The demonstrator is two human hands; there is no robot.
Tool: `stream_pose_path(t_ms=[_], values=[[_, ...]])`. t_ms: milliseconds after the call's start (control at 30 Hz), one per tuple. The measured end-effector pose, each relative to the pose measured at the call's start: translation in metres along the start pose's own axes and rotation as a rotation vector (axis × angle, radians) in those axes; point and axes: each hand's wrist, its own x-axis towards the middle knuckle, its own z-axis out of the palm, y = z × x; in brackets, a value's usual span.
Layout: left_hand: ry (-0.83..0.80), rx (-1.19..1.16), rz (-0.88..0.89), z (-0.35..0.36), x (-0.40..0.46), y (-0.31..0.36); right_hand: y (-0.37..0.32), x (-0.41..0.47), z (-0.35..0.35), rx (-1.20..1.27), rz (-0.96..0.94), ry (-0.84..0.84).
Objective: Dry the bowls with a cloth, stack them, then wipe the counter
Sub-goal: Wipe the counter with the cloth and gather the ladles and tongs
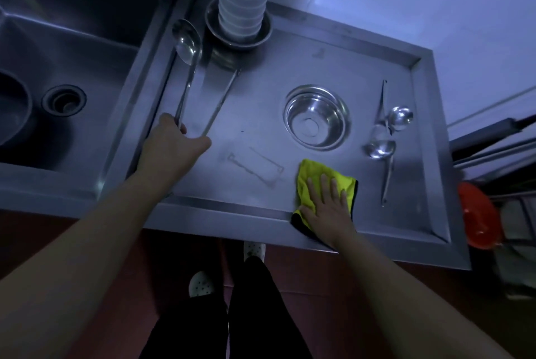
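A folded yellow cloth is pressed flat under the right hand, fingers straight, near the round steel bowl on the steel surface; left of that bowl, long steel ladle handles are grasped by the left hand.

Dim scene, heavy blue-violet cast over everything. The steel surface catches soft, muted sheen rather than hard glare; brightest spots sit on the ladle bowl beyond the left hand and inside the metal bowl just past the right hand. The yellow cloth under that hand pops as the one saturated colour. The sink left of the left hand falls into deep shadow. Edges bow with wide-angle distortion; detail is soft and slightly smeared throughout.
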Motion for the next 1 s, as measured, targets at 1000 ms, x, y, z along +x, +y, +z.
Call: stream_pose_path(t_ms=[1000], values=[[0.052, -0.006, -0.134, 0.042, -0.028, -0.015, -0.052, -0.018, 0.011, 0.031, -0.57, 0.119]])
